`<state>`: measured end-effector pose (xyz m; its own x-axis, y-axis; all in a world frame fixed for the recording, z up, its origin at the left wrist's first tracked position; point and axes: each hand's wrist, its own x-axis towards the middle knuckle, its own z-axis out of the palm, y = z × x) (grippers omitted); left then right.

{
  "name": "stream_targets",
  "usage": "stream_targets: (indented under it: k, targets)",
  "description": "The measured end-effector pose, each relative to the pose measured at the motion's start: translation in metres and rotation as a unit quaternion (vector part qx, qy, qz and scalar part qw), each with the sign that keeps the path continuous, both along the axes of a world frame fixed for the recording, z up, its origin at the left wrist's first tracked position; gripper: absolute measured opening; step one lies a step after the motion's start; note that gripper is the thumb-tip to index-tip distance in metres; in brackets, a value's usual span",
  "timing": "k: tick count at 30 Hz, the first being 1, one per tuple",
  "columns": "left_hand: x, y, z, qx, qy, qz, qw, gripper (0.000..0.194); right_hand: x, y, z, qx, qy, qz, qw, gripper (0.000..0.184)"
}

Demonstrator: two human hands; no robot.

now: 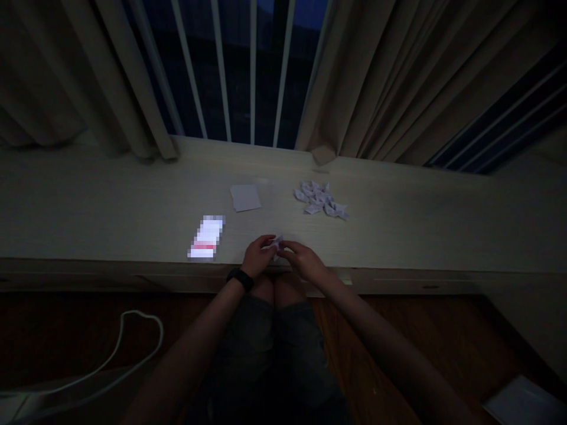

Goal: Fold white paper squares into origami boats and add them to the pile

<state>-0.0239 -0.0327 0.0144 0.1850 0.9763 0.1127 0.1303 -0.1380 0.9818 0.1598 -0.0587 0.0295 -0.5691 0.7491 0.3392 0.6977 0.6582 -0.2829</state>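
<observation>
A long, pale, wood-grained ledge (411, 230) runs across our whole view, left to right, in dim light. Behind it hang heavy beige fabric curtains (381, 77), parted around a dark window with white vertical bars (253, 77). Below the ledge we see a reddish-brown wooden floor (407, 330) and our knees in dark shorts (252, 336), close against the ledge's front edge. A looped white cable (162, 333) lies at lower left. Our two bare forearms reach forward, so that our left hand (257, 257) and our right hand (305, 261) meet near that edge. Beyond them, to the right, sits a loose pile of white folded-paper shapes (319, 199); to the left lies a bright, pixel-blurred rectangular phone (207, 237), and between phone and pile, farther back, a small stack of square white paper sheets (245, 198). A black wristband (240, 279) circles our left wrist. Smallest of all is the small white folded-paper piece (277, 242), held between our hands: the left fingertips pinch its left side, the right thumb and fingers its right, and its pointed top shows between them. Its lower part is too dim and covered to make out.
</observation>
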Motion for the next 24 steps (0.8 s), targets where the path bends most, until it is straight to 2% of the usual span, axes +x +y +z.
stream_targets:
  k: [4,10,14,19,24]
  targets:
    - [0.001,0.002,0.0,0.006,-0.002,0.025,1.0,0.022,-0.002,0.003,0.005,0.005,-0.011,-0.002,1.0,0.038]
    - [0.002,-0.001,0.004,-0.071,-0.09,0.001,0.993,0.028,-0.008,0.001,0.016,0.006,-0.036,0.042,0.998,0.04]
    - [-0.001,0.0,0.006,-0.07,-0.083,-0.002,0.994,0.026,-0.01,-0.003,0.019,0.011,-0.022,0.04,0.999,0.034]
    - [-0.002,0.001,0.008,-0.117,-0.109,-0.044,0.986,0.035,-0.01,-0.002,0.015,0.013,0.064,0.001,0.998,0.028]
    - [0.0,-0.001,0.01,-0.155,-0.159,-0.068,0.973,0.046,-0.017,0.001,0.005,0.013,0.173,-0.048,0.984,0.019]
